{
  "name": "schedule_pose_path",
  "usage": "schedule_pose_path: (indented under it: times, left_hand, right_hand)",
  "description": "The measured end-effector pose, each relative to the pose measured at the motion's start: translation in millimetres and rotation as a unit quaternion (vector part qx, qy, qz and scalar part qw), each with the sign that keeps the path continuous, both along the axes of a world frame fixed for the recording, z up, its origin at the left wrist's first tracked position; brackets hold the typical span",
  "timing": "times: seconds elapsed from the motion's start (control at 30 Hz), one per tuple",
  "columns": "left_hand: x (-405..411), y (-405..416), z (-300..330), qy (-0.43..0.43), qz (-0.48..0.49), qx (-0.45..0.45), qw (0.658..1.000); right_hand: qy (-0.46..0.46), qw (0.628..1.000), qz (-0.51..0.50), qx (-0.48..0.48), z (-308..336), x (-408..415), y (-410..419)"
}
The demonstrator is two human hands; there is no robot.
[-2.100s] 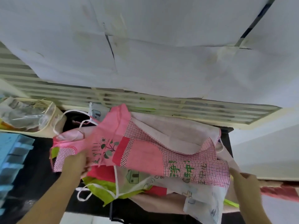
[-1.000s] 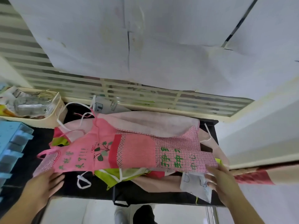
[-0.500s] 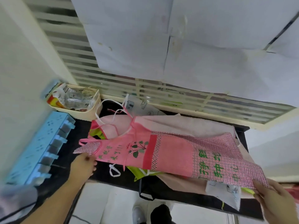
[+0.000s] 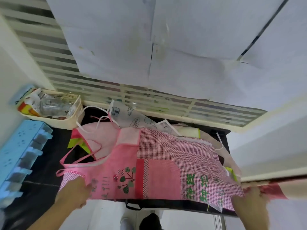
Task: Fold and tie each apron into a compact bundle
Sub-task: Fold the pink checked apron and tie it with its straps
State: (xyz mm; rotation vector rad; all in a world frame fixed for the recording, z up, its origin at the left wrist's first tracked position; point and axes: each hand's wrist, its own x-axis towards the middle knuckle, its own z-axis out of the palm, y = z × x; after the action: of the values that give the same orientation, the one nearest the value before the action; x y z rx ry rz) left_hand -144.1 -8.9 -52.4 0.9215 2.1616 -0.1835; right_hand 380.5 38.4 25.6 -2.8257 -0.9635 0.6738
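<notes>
A pink apron (image 4: 159, 166) with checked patches, a strawberry print and green lettering lies spread flat over a pile of other aprons (image 4: 103, 138) on the black table (image 4: 41, 165). My left hand (image 4: 74, 191) grips its bib end at the near left. My right hand (image 4: 249, 201) grips its hem corner at the near right. The apron's pink neck loop (image 4: 76, 156) trails to the left. White and pink ties (image 4: 94, 120) curl at the back of the pile.
A cream basket (image 4: 69, 120) with a clear bottle and packets stands at the back left. A light blue plastic rack (image 4: 20, 155) lies along the left edge. A slatted window frame (image 4: 149, 100) runs behind the table. White floor and shoes show below the front edge.
The pink apron was folded in a narrow strip; now it is opened out wide and flat. Both hands pulled it toward the front edge, left hand now on the bib.
</notes>
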Motion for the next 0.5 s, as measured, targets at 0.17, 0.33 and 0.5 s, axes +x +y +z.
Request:
schedule_pose_path:
  times: [0.17,0.33,0.5]
  left_hand:
    - [73,59,28,-0.153,-0.086,0.179,0.968]
    - [131,110,20,-0.327,0.059,0.177,0.926]
    - [103,173,8,-0.341,0.251,0.307,0.852]
  right_hand:
    - [0.022,0.972,0.221,0.079,1,-50,48]
    - [0.113,0.918,0.375,0.061,-29,-115,88]
    - [0.140,0.895,0.422,0.027,-61,-126,107]
